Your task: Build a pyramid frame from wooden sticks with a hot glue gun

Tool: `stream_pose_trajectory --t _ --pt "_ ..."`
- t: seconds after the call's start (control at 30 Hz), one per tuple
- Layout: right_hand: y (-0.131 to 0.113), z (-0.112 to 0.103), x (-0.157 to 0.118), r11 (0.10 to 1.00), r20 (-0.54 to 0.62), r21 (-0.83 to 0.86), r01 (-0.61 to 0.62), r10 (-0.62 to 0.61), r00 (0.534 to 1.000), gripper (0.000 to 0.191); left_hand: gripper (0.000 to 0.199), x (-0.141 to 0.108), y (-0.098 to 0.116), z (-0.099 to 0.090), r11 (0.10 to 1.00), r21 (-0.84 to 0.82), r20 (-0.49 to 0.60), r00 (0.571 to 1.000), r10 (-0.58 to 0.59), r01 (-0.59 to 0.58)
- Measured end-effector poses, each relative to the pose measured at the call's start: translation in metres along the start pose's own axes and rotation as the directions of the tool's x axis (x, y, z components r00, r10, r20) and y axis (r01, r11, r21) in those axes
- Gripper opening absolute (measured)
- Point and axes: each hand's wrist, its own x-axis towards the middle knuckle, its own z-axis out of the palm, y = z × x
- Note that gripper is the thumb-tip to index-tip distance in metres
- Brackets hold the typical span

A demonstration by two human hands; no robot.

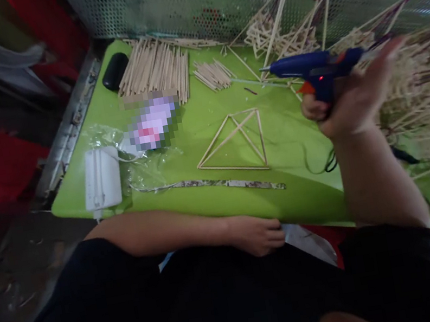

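Observation:
My right hand (356,101) is raised over the right of the table, wrapped round the grip of a blue hot glue gun (300,65). The gun's nozzle points left, its trigger is orange, and a small red light glows on its side. My left hand (258,233) rests at the table's near edge with the fingers curled in; whatever they hold, if anything, is hidden. A frame of thin wooden sticks (233,147), joined into triangles, stands on the green tabletop (222,203) between my hands. In front of it lies a narrow patterned strip (233,182).
Loose sticks (154,69) and a shorter bundle (213,75) lie at the back. Many stick frames (413,89) crowd the right side. A blurred-out phone (154,121), white power strip (102,177), clear plastic (145,172) and black case (116,72) lie left. Perforated metal (172,3) stands behind.

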Motion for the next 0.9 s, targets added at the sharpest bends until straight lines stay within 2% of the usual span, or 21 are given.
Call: stream_pose_trajectory --t 0.07,0.1,0.17,0.23,0.3,0.33,0.37,0.43,0.53,0.6,0.7,0.8,0.9 --pt "0.009 0.025 0.013 0.964 0.090 0.246 -0.101 0.081 0.993 0.096 0.046 -0.001 0.012 0.007 0.959 0.267 0.109 0.991 0.071 -0.099" --pt "0.014 0.035 0.018 0.918 0.148 0.361 -0.167 0.120 0.982 0.093 0.042 0.000 0.018 0.012 0.899 0.405 0.175 0.979 0.103 -0.167" --pt "0.024 0.049 0.026 0.824 0.244 0.498 -0.269 0.164 0.956 0.090 0.034 0.001 0.030 0.023 0.697 0.640 0.299 0.940 0.161 -0.323" --pt "0.032 0.059 0.030 0.765 0.300 0.557 -0.325 0.180 0.937 0.092 0.033 0.003 0.041 0.032 0.433 0.774 0.417 0.886 0.200 -0.462" --pt "0.039 0.068 0.033 0.739 0.315 0.580 -0.344 0.187 0.931 0.092 0.027 0.006 0.050 0.033 0.186 0.807 0.524 0.825 0.211 -0.560" --pt "0.043 0.072 0.034 0.729 0.309 0.595 -0.337 0.179 0.934 0.091 0.026 0.006 0.053 0.032 0.094 0.798 0.569 0.796 0.207 -0.595" --pt "0.046 0.076 0.035 0.717 0.299 0.620 -0.319 0.160 0.941 0.091 0.031 0.006 0.055 0.029 0.041 0.781 0.605 0.772 0.195 -0.623" --pt "0.054 0.083 0.037 0.690 0.264 0.675 -0.262 0.106 0.959 0.094 0.046 0.006 0.054 0.025 0.018 0.756 0.642 0.746 0.180 -0.655" --pt "0.066 0.089 0.041 0.686 0.240 0.693 -0.222 0.071 0.968 0.098 0.051 0.005 0.044 0.025 0.037 0.760 0.632 0.751 0.190 -0.649" --pt "0.072 0.090 0.042 0.702 0.254 0.674 -0.232 0.075 0.964 0.096 0.047 0.006 0.034 0.029 0.057 0.755 0.634 0.749 0.192 -0.653" --pt "0.075 0.090 0.041 0.709 0.264 0.669 -0.225 0.056 0.963 0.089 0.036 0.009 0.023 0.033 0.093 0.719 0.670 0.723 0.169 -0.688" --pt "0.074 0.090 0.040 0.709 0.247 0.681 -0.184 0.014 0.969 0.086 0.025 0.013 0.016 0.028 0.111 0.688 0.705 0.697 0.132 -0.717" --pt "0.073 0.091 0.038 0.712 0.218 0.687 -0.142 -0.016 0.976 0.085 0.017 0.013 0.011 0.019 0.116 0.681 0.719 0.690 0.082 -0.723"
